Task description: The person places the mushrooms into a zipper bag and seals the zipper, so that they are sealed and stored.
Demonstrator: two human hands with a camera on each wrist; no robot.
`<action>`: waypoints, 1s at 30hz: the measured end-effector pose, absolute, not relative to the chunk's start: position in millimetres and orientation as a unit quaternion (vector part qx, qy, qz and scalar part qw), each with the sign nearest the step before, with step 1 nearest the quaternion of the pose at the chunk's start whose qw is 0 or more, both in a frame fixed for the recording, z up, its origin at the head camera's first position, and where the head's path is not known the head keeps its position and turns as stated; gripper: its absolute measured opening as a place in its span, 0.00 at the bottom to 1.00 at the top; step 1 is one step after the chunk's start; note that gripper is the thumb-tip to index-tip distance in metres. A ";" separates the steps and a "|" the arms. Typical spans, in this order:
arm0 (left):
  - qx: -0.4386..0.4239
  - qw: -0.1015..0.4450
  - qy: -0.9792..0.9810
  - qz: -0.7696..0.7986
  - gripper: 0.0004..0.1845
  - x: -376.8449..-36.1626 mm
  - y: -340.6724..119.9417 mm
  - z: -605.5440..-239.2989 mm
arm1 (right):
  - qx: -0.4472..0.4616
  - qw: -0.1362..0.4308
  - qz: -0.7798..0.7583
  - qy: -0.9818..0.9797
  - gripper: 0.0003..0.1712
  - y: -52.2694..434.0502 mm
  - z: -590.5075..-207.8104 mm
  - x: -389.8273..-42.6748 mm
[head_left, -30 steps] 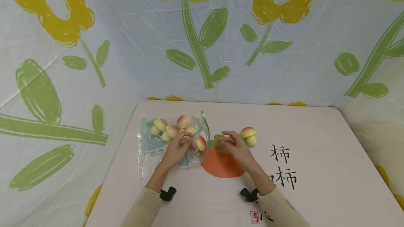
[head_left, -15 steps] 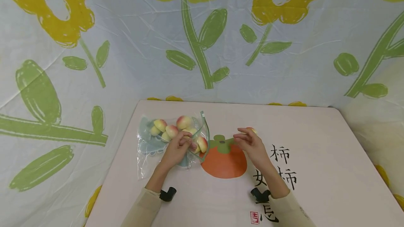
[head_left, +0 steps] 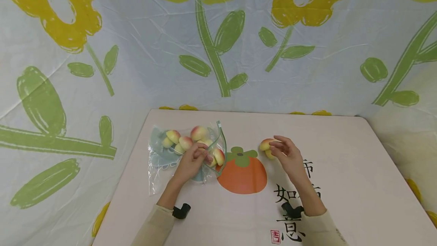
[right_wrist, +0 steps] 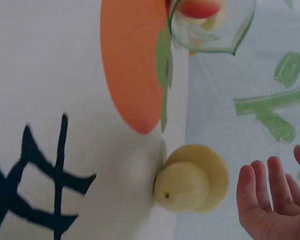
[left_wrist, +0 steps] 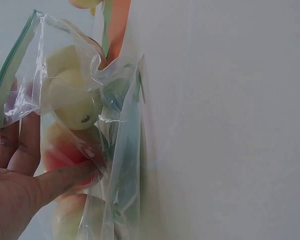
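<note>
A clear zip bag (head_left: 157, 179) lies at the left of the table with several toy mushrooms (head_left: 186, 141) inside, pale yellow with reddish caps. My left hand (head_left: 190, 164) holds the bag by its open mouth. In the left wrist view the thumb lies against the plastic and the other fingers are at the green zip strip (left_wrist: 11, 70). One loose toy mushroom (head_left: 265, 145) lies on the table to the right of the bag, partly covered by my right hand (head_left: 289, 158). That hand has relaxed, parted fingers (right_wrist: 277, 185), apart from the mushroom (right_wrist: 185, 185) in the right wrist view.
The pale table mat (head_left: 358, 170) bears a printed orange persimmon (head_left: 244, 177) between the hands and black characters (head_left: 286, 193) at right. Behind and at the left hangs a cloth (head_left: 146, 48) printed with flowers. Black camera mounts (head_left: 182, 211) sit at the wrists.
My right hand has moved right, from beside the bag's mouth over the printed persimmon to the loose toy mushroom. The left hand and bag have stayed in place.
</note>
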State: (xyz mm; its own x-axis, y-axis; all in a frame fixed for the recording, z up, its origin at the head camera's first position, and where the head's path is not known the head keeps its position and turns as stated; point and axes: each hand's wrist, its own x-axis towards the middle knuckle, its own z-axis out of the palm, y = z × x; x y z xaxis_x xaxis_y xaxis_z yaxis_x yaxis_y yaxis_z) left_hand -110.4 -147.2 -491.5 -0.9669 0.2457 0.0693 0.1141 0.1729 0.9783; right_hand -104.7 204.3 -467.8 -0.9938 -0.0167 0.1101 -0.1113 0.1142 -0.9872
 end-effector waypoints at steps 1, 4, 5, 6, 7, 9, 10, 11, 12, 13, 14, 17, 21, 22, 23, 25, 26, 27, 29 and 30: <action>0.116 0.056 0.765 0.631 0.10 -108.3 -146.7 -485.4 | 0.038 0.043 0.658 -0.751 0.26 205.9 -467.3 -104.7; 0.112 0.067 0.769 0.625 0.10 -103.1 -144.8 -468.4 | 0.020 0.061 0.638 -0.767 0.25 210.4 -468.6 -105.3; 0.111 0.070 0.770 0.625 0.10 -101.8 -144.2 -463.9 | 0.016 0.066 0.631 -0.773 0.25 212.0 -470.1 -105.7; 0.111 0.069 0.770 0.624 0.11 -103.1 -144.5 -467.2 | 0.011 0.071 0.624 -0.778 0.24 214.1 -474.0 -106.9; 0.109 0.069 0.771 0.624 0.11 -104.4 -144.8 -470.5 | 0.005 0.074 0.616 -0.784 0.24 215.4 -475.7 -107.6; 0.110 0.063 0.771 0.624 0.11 -107.2 -145.6 -479.9 | -0.008 0.078 0.602 -0.794 0.24 218.0 -479.3 -108.6; 0.111 0.060 0.770 0.625 0.11 -108.9 -146.0 -485.0 | -0.013 0.079 0.599 -0.796 0.25 219.1 -480.9 -109.2; 0.112 0.058 0.769 0.626 0.11 -110.3 -146.5 -489.6 | -0.018 0.078 0.597 -0.799 0.25 220.0 -482.2 -109.7; 0.112 0.055 0.769 0.627 0.11 -111.7 -147.0 -494.1 | -0.022 0.075 0.596 -0.799 0.25 220.9 -483.4 -110.2; 0.113 0.053 0.768 0.628 0.10 -112.1 -147.3 -495.7 | -0.026 0.072 0.594 -0.801 0.26 221.6 -484.4 -110.7; 0.115 0.051 0.767 0.629 0.10 -112.5 -147.6 -497.0 | -0.031 0.067 0.591 -0.803 0.26 222.4 -485.6 -111.4; 0.120 0.047 0.764 0.632 0.09 -113.2 -148.6 -499.9 | -0.041 0.050 0.580 -0.812 0.28 224.0 -488.7 -113.9; 0.123 0.045 0.764 0.632 0.09 -113.2 -149.5 -500.4 | -0.046 0.017 0.565 -0.824 0.32 225.6 -492.6 -118.3; 0.122 0.045 0.764 0.632 0.09 -113.1 -149.5 -500.2 | -0.046 0.007 0.564 -0.824 0.34 226.1 -493.5 -119.6; 0.120 0.046 0.764 0.632 0.09 -113.2 -149.5 -500.2 | -0.044 -0.003 0.566 -0.823 0.36 226.2 -494.6 -120.7; 0.117 0.047 0.765 0.631 0.09 -113.3 -149.1 -499.9 | -0.040 -0.020 0.573 -0.818 0.39 226.5 -496.0 -122.8; 0.114 0.048 0.765 0.631 0.09 -113.4 -148.8 -499.6 | -0.039 -0.027 0.576 -0.816 0.40 226.6 -496.8 -123.7; 0.113 0.050 0.765 0.632 0.10 -113.5 -148.5 -499.1 | -0.040 -0.034 0.578 -0.814 0.41 226.6 -497.4 -124.5; 0.111 0.054 0.765 0.632 0.10 -113.5 -148.0 -497.3 | -0.040 -0.045 0.582 -0.811 0.43 226.0 -498.7 -126.1; 0.114 0.054 0.765 0.632 0.10 -112.0 -147.4 -492.5 | -0.040 -0.049 0.583 -0.810 0.43 225.8 -499.2 -126.9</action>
